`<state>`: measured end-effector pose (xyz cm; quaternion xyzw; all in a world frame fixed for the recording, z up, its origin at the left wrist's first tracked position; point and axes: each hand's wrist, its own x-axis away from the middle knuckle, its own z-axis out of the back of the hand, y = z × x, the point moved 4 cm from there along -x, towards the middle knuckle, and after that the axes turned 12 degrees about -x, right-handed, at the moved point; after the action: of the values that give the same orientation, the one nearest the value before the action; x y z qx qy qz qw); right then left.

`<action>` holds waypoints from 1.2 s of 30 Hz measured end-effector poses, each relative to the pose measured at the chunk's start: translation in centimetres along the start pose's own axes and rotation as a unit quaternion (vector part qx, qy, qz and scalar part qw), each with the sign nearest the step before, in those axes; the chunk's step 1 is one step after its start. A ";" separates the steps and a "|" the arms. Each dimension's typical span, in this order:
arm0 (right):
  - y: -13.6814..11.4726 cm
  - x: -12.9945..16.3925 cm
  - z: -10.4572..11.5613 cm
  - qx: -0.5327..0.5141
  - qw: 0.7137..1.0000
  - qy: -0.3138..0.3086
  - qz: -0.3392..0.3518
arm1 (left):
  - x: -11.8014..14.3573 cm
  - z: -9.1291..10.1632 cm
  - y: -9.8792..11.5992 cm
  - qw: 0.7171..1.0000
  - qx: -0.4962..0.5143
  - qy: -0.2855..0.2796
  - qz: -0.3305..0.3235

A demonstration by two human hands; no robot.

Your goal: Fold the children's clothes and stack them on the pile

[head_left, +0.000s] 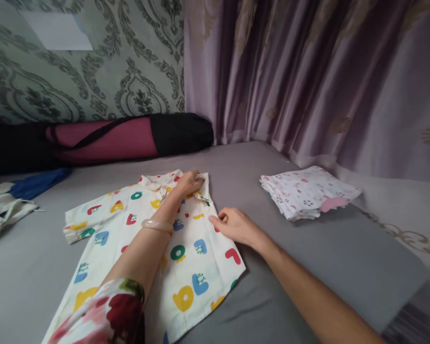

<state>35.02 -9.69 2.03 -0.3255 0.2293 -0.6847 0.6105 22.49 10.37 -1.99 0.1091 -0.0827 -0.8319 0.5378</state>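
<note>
A white short-sleeved shirt (188, 267) printed with colourful letters lies spread on the grey bed, its collar toward the wall. One sleeve extends to the left, while the right side looks folded inward. My left hand (190, 183), with a pale bangle on its wrist, is at the shoulder beside the collar. Its fingers are curled down on the fabric, with their tips partly hidden. Lower down, my right hand (236, 226) pinches the shirt's right side edge between thumb and fingers.
A folded stack of white, pink-patterned cloth (310, 191) sits to the right on the grey sheet (236, 157). Along the wall lies a long black and maroon bag (129, 138). Blue and white clothes (10, 205) lie at far left. Purple curtains (290, 71) hang behind.
</note>
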 end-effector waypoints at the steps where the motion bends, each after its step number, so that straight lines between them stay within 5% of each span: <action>1: -0.1 1.3 -0.4 0.005 1.000 -0.005 0.001 | -0.1 -0.2 -0.1 1.000 0.008 -0.003 0.006; 9: -1.2 7.5 -2.9 0.078 0.997 0.004 0.015 | 0.5 0.3 -0.2 0.997 0.075 -0.006 0.024; 19: 0.0 8.4 -3.7 0.028 0.997 0.029 0.065 | 1.7 3.5 -1.7 0.957 0.278 -0.020 0.084; 26: -1.5 9.8 -4.2 0.043 0.992 0.050 0.112 | 3.9 6.3 -4.0 0.913 0.390 -0.008 0.119; 36: -4.8 11.1 -5.5 0.142 0.973 -0.003 0.183 | 7.9 6.6 -7.9 0.904 0.364 -0.022 0.224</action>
<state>27.23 -20.38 3.53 -0.1896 0.1835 -0.5856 0.7664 10.59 6.50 1.61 0.2575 -0.4144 -0.6032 0.6309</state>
